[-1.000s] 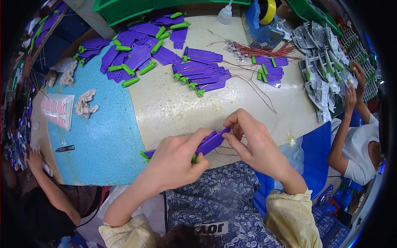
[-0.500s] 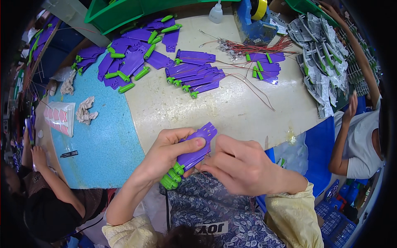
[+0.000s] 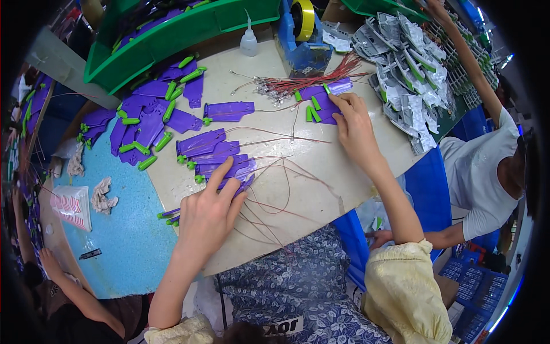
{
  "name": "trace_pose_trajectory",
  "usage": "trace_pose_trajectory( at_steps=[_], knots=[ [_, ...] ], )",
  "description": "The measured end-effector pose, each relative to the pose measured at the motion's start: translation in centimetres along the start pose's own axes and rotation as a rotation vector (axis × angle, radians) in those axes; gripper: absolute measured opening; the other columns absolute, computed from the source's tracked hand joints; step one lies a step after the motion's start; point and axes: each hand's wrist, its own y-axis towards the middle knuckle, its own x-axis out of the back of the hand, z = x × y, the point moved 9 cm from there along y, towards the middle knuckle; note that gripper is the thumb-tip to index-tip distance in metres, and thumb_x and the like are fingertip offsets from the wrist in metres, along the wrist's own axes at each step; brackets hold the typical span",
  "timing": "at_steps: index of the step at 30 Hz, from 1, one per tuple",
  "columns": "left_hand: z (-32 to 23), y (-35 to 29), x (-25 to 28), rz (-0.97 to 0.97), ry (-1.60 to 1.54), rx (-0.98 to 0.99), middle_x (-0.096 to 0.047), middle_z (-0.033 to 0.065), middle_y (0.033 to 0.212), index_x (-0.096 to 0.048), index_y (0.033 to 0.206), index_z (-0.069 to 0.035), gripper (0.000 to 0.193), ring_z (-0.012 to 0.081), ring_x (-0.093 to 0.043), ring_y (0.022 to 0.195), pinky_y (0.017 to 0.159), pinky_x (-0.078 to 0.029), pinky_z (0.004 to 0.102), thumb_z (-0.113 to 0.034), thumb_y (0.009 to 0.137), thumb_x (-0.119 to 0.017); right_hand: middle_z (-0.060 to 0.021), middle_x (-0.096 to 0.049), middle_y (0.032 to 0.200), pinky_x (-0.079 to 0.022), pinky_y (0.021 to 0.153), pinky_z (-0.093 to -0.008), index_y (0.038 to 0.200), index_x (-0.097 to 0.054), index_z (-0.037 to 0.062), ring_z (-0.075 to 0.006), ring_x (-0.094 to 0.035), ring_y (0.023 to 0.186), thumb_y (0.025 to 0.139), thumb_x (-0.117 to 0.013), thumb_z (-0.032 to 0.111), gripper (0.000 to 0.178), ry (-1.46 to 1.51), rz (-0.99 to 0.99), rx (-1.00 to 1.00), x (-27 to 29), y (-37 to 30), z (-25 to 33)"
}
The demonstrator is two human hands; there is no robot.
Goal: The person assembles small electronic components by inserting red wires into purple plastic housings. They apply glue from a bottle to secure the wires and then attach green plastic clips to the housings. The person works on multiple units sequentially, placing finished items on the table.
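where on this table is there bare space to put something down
Bare beige top lies right of the left hand, beyond the thin wires toward the table's near right edge. The blue mat is open too. Purple parts and the silver pouches crowd the far side.

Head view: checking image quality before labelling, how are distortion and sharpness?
Head view: strong fisheye, table edge bows, black corners; left hand and right hand sharp, no motion blur; lighting even, soft shadows, no glare.

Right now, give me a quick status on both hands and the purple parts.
Left hand flat on a purple part by the near stack. Right hand reaching onto the purple pieces beside the red wire bundle. Loose red wires between the hands.
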Motion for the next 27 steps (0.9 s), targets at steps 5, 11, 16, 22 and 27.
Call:
trace_pose_trajectory(
  at_steps=[5,11,16,22,27],
  knots=[
    [-1.5,-2.5,0.6,-0.001,-0.040,-0.126,-0.065,0.0111,0.121,-0.061,0.093,-0.007,0.018,0.0263,-0.067,0.063,0.056,-0.054,0.0376,-0.018,0.086,-0.072,-0.0165,-0.063,0.099,-0.049,0.081,-0.0410,0.102,-0.071,-0.0019,-0.0340,-0.059,0.095,0.077,-0.073,0.000,0.026,0.082,0.156,0.107,0.3,0.6,-0.1],
    [-0.5,-6.4,1.3,0.027,-0.114,0.034,-0.069,0.0081,0.091,-0.064,0.103,-0.004,0.023,0.0247,-0.067,0.071,0.061,-0.053,0.0366,-0.016,0.085,-0.073,-0.0126,-0.067,0.088,-0.049,0.072,-0.0345,0.097,-0.072,-0.0031,-0.0243,-0.063,0.078,0.074,-0.077,0.001,0.024,0.284,0.196,-0.119,0.1,1.5,-1.9],
    [0.7,-6.9,2.7,-0.065,-0.046,-0.028,-0.068,0.0074,0.095,-0.064,0.104,-0.003,0.025,0.0235,-0.067,0.072,0.062,-0.053,0.0351,-0.014,0.084,-0.073,-0.0080,-0.073,0.087,-0.051,0.072,-0.0282,0.094,-0.075,-0.0026,-0.0151,-0.066,0.077,0.079,-0.077,0.005,0.017,0.514,0.139,-0.047,0.6,0.6,6.8],
    [2.5,-7.1,3.6,-0.080,-0.022,-0.038,-0.068,0.0077,0.112,-0.063,0.103,-0.003,0.024,0.0223,-0.067,0.071,0.062,-0.054,0.0341,-0.011,0.082,-0.072,-0.0071,-0.068,0.070,-0.045,0.056,-0.0253,0.090,-0.074,-0.0043,-0.0066,-0.057,0.061,0.084,-0.075,0.006,0.012,0.999,0.466,-0.378,-8.9,-0.3,14.4],
    [3.8,-5.5,3.6,-0.018,-0.016,-0.024,-0.060,0.0092,0.135,-0.059,0.099,-0.002,0.021,0.0223,-0.066,0.065,0.058,-0.053,0.0345,-0.011,0.084,-0.070,-0.0029,-0.055,0.055,-0.037,0.049,-0.0275,0.084,-0.072,-0.0069,-0.0064,-0.043,0.052,0.082,-0.076,0.007,0.014,0.783,0.633,-0.335,-11.6,0.5,14.5]
  ],
)
